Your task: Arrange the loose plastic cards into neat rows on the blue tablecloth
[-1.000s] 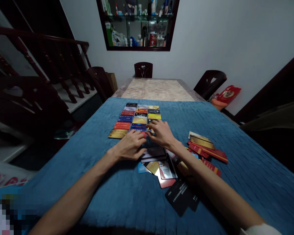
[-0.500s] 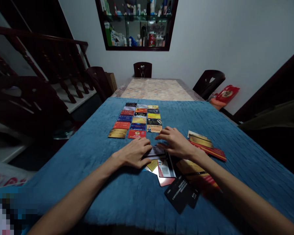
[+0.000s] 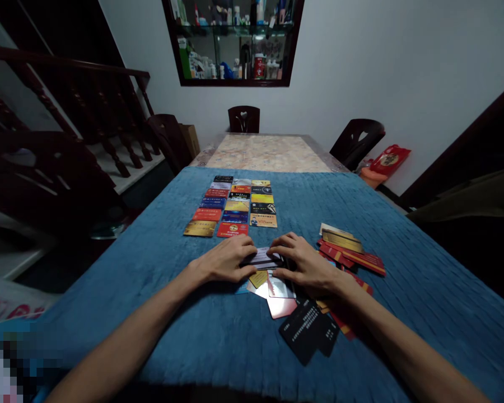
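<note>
My left hand and my right hand grip opposite ends of a whitish card with a dark stripe. It is just above a loose heap of cards. Below it lie a small gold card, a white and red card and black cards. My right forearm partly covers red and gold cards. Beyond my left hand, cards lie in three overlapping columns, among them a gold card, a red card and an orange card.
A blue cloth covers the near table, with a patterned tabletop beyond. More red and gold cards lie to the right. Dark chairs stand around the table. A red bag is at the far right, a stair railing at the left.
My right hand has come down and back towards me, its fingers now on the right end of the striped card. My left hand has barely shifted.
</note>
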`<control>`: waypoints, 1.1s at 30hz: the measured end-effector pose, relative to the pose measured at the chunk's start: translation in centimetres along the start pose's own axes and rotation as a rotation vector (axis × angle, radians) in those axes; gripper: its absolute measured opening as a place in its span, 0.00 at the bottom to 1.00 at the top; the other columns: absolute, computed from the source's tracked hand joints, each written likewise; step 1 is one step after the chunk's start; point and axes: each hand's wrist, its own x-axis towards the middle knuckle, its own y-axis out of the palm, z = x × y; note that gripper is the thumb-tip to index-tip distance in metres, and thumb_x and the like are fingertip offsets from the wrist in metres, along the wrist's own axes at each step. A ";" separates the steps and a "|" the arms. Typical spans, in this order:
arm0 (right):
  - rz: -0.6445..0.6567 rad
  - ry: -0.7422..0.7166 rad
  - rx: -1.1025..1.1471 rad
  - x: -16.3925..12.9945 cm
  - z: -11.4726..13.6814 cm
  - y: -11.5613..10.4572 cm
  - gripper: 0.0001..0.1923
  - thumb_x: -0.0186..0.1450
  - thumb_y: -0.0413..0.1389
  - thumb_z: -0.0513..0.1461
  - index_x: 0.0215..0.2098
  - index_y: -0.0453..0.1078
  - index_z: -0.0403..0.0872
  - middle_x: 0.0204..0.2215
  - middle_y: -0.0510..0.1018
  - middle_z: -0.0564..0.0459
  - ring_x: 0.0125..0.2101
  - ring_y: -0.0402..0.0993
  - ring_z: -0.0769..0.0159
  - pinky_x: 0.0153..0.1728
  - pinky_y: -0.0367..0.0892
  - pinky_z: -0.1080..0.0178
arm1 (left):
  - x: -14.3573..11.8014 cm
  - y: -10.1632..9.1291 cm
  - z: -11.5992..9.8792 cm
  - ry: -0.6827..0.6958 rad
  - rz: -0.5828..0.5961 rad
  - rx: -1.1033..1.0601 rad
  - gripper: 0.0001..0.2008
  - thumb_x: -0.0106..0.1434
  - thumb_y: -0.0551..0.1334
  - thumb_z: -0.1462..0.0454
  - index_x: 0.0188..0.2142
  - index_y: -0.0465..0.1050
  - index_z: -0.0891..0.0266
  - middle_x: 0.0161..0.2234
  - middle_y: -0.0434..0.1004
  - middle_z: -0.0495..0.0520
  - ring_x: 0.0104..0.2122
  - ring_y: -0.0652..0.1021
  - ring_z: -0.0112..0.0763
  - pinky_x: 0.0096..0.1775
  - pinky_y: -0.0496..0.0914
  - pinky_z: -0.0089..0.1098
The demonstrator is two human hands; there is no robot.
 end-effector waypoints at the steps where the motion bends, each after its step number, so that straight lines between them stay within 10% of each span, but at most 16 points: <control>1: -0.006 -0.001 -0.003 0.0 -0.1 0.1 0.19 0.68 0.56 0.50 0.51 0.73 0.49 0.49 0.74 0.43 0.48 0.65 0.53 0.47 0.64 0.49 | 0.0 0.0 0.0 0.000 -0.003 -0.002 0.10 0.64 0.62 0.61 0.42 0.74 0.65 0.43 0.74 0.58 0.40 0.74 0.36 0.42 0.70 0.35; 33: -0.321 -0.011 -0.117 1.3 -1.1 2.0 0.13 0.73 0.49 0.40 0.45 0.75 0.49 0.39 0.81 0.46 0.43 0.70 0.58 0.42 0.63 0.55 | 0.2 -0.4 0.7 0.039 -0.209 -0.125 0.12 0.69 0.55 0.65 0.39 0.78 0.65 0.35 0.80 0.57 0.35 0.78 0.32 0.39 0.71 0.31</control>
